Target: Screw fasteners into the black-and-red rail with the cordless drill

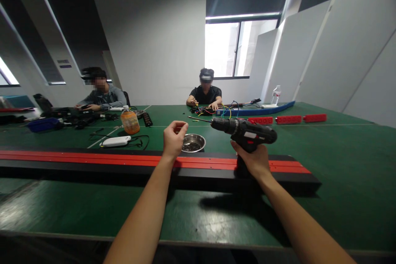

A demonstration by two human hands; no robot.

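Note:
My right hand [255, 159] is wrapped round the handle of a black cordless drill [247, 130], whose long thin bit points left. My left hand [175, 138] is raised with thumb and fingertips pinched together; anything between them is too small to make out. Just beside it sits a round metal bowl [202, 144] with many small dark pieces, perhaps screws. Below both hands a long black bar [198, 179] with a red strip [123, 159] along its top lies across the table. Small dots or holes show along the red strip.
On the green table [340, 165] are an orange-filled bottle [130, 121], a white device with a cable [116, 141], red blocks [289, 119], a blue bar [266, 110] and a clear bottle [276, 95]. Two people sit across; one [206, 90] handles wires, another [102, 93] is at left.

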